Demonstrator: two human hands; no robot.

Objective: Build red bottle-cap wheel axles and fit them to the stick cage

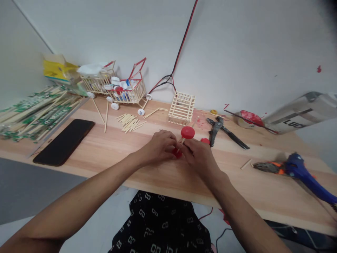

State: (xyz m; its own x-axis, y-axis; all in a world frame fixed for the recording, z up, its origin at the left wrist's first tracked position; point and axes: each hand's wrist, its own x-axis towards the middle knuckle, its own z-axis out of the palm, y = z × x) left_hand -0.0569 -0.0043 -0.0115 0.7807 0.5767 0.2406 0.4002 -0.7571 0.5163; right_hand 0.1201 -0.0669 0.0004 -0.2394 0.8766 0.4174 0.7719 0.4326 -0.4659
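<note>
Low over the front middle of the wooden table, both hands meet around a thin wooden stick (183, 141). A red bottle cap (187, 132) sits at the stick's upper end, and a second red cap (177, 152) shows at its lower end, partly hidden by fingers. My right hand (198, 154) is closed, pinching the stick. My left hand (160, 146) has its fingers curled, with thumb and fingertips at the lower cap. Another red cap (205, 141) lies just beyond my right hand. A small slatted stick crate (181, 107) stands behind the hands.
Left lie a black phone (64, 141), bundled chopsticks (39, 112) and cut sticks (130, 122). Two little stick carts (127, 93) stand behind. Right are cutting pliers (216, 128), a blue glue gun (302, 172), orange-handled pliers (267, 167) and a red-stained cup (249, 119) with a brush across it.
</note>
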